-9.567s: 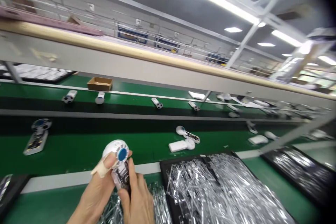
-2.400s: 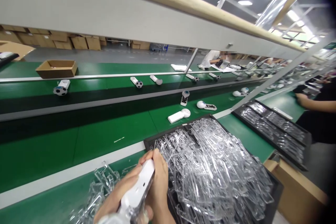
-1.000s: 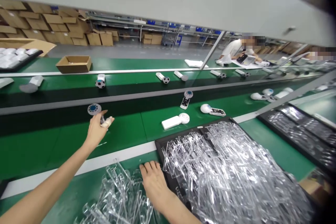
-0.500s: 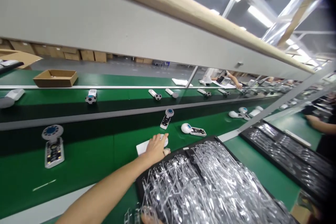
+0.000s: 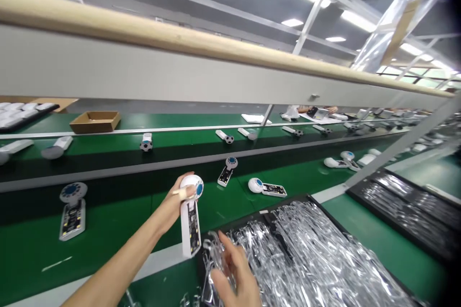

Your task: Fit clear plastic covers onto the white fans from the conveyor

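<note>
My left hand [image 5: 176, 204] grips a white handheld device with a round head [image 5: 190, 230], its thumb across the head. The head has a blue centre, and the open body below shows a dark circuit board. My right hand [image 5: 237, 273] is low over the near corner of a black tray [image 5: 264, 212] heaped with clear plastic parts [image 5: 317, 244]. Its thumb and index finger are curved around a clear plastic part [image 5: 214, 249], partly hidden by the fingers. Past my hands, similar open devices lie on the green belt, one [image 5: 227, 171] upright and another [image 5: 267, 187] sideways.
Another open device [image 5: 73, 211] lies on the belt at left. Beyond a grey divider, several white devices with ball-like heads [image 5: 146, 142] line a second lane. A cardboard box [image 5: 95, 122] stands behind. A second black tray [image 5: 406, 211] is at right. A wooden rail [image 5: 180, 38] crosses above.
My left hand has lifted the white device off the belt, drawn it nearer and turned its circuit board into view. My right hand has come up further over the tray corner. The view has tilted up.
</note>
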